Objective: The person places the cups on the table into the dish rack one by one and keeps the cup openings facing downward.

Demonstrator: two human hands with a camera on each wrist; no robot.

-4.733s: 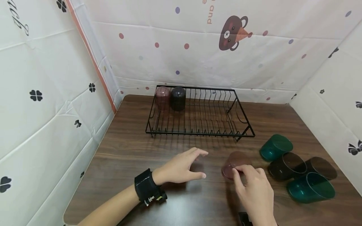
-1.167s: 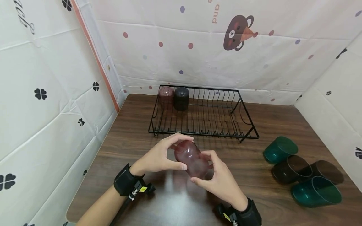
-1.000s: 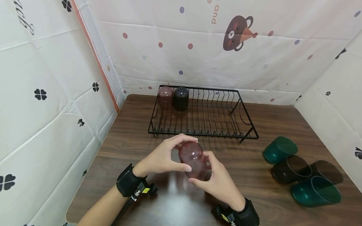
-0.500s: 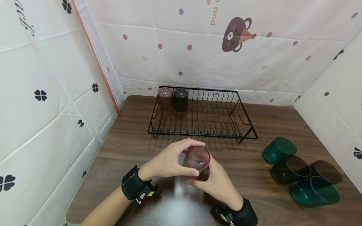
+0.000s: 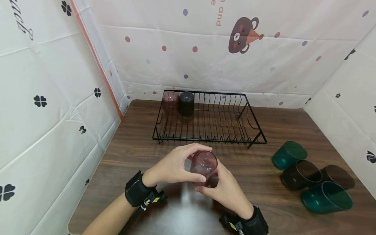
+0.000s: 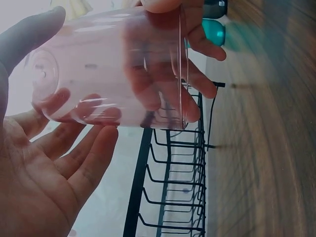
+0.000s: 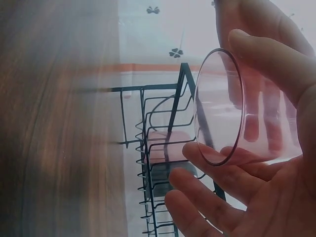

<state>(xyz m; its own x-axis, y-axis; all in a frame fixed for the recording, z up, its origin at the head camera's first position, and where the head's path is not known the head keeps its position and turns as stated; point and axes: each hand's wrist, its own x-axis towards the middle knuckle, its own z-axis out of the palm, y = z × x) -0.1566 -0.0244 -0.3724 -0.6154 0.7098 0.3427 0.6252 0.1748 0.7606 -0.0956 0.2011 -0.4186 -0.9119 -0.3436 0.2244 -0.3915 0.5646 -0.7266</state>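
Observation:
Between both hands, above the table, is a clear pink glass (image 5: 204, 162), turned with its base up and its mouth toward the tabletop. My left hand (image 5: 176, 165) grips it near the base, thumb on the near side and fingers on the far side. Lower down, by the rim, my right hand (image 5: 230, 191) holds the same glass between thumb and fingers. In the left wrist view the glass wall (image 6: 98, 59) shows fingers through it. The right wrist view shows its round rim (image 7: 242, 103) facing the wood.
Behind the hands stands a black wire dish rack (image 5: 220, 140). An upside-down pink glass (image 5: 170, 102) and a dark grey glass (image 5: 186, 103) occupy its left end. On the right are two green glasses (image 5: 289, 155) and two dark brown ones (image 5: 301, 174). Patterned cloth surrounds the table.
The pink glass was on the table in the right hand's pinch, the left hand apart. Both hands now hold it raised, and it has gone from tilted to base up.

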